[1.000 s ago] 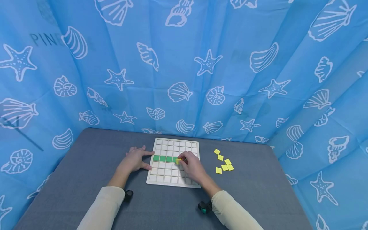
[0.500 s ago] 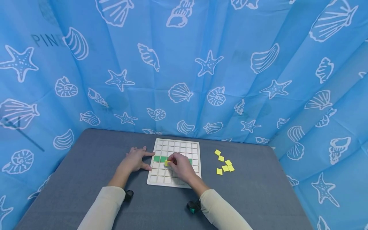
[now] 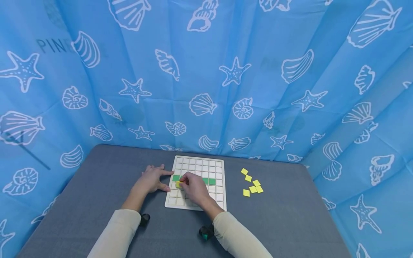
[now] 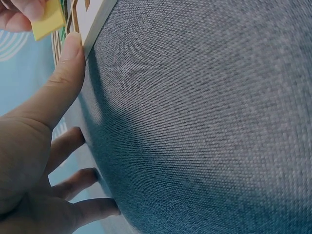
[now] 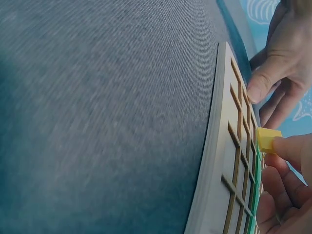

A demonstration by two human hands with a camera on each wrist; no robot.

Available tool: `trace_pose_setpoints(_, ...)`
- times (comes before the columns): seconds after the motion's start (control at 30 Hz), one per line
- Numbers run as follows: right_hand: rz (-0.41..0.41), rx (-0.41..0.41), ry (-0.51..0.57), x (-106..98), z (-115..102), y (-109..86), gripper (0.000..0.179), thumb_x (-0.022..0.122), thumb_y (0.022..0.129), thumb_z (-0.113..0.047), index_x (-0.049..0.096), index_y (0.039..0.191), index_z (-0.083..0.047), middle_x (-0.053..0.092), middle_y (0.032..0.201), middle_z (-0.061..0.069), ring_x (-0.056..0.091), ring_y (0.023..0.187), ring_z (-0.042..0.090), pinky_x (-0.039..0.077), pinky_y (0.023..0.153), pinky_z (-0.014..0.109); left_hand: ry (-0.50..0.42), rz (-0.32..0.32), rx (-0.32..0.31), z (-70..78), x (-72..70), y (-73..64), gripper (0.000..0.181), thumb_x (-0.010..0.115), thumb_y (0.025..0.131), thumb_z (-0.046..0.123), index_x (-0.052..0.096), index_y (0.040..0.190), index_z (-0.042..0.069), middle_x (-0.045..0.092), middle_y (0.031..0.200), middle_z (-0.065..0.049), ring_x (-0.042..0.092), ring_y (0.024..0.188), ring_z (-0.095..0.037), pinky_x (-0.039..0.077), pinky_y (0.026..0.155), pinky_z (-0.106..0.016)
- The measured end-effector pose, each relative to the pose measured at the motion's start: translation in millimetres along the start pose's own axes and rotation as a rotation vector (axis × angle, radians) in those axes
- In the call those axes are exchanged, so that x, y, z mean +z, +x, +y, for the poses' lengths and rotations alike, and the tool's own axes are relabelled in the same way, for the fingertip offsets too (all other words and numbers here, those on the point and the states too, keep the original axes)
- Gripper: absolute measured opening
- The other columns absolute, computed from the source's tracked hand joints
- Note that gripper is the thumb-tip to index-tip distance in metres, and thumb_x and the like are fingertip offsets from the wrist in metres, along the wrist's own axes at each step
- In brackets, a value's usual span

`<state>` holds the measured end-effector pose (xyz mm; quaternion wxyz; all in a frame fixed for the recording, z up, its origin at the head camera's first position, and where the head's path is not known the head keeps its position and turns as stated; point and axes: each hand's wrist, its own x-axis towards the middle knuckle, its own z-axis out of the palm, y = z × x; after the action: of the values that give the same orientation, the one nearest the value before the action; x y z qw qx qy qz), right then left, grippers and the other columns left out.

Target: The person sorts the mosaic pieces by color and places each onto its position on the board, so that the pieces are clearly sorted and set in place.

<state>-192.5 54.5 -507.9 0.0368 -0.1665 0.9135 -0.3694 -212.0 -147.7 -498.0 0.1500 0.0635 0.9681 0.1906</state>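
Right hand (image 5: 290,187): pinches a yellow tile (image 5: 265,140) beside green squares (image 5: 257,170)
Left hand (image 5: 285,58): thumb at the gridded board's (image 5: 219,122) left edge
Grey cloth (image 5: 107,117): near side
Blue curtain (image 5: 258,12): far side

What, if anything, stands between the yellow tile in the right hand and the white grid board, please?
Nothing visible does. The right hand pinches the yellow tile at or just above the white grid board, and the left hand rests at the board's left edge, apart from the tile.

Grey, fabric-textured table (image 3: 290,215), far corners rounded. White gridded board (image 3: 199,162) lies flat around middle, toward far edge. Six square yellow tiles (image 3: 252,189) lie right of board in loose cluster.
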Motion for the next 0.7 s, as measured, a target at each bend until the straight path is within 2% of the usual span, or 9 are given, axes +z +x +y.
trace_pose_setpoints(0.3, -0.003, 0.006, -0.028, 8, -6, 5.8, 0.005, 0.072, 0.095, -0.016, 0.073, 0.099, -0.013, 0.070, 0.086, -0.004, 0.056, 0.071, 0.001, 0.046, 0.064, 0.018, 0.016, 0.012, 0.009, -1.0, 2.6, 2.0, 0.075, 0.087, 0.075, 0.042, 0.060, 0.144, 0.031, 0.036, 0.163, -0.023, 0.026, 0.149, -0.057, 0.028, 0.109, -0.080)
trace_pose_setpoints(0.5, 0.002, -0.023, -0.144, 14, -7, 8.4, 0.006, 0.073, 0.095, -0.016, 0.074, 0.100, -0.014, 0.071, 0.088, -0.003, 0.058, 0.073, 0.002, 0.047, 0.064, 0.019, 0.027, 0.013, 0.008, 0.1, 2.6, 3.1, 0.075, 0.087, 0.074, 0.042, 0.060, 0.144, 0.030, 0.038, 0.162, -0.023, 0.029, 0.148, -0.057, 0.029, 0.108, -0.081)
trace_pose_setpoints(0.7, 0.045, -0.110, -0.298, 15, -9, 6.3, 0.007, 0.075, 0.094, -0.021, 0.078, 0.099, -0.017, 0.068, 0.088, -0.004, 0.056, 0.076, 0.007, 0.044, 0.066, 0.021, 0.048, 0.015, 0.004, -0.5, 1.6, 3.2, 0.075, 0.088, 0.074, 0.042, 0.061, 0.143, 0.031, 0.038, 0.162, -0.024, 0.030, 0.147, -0.058, 0.031, 0.107, -0.081)
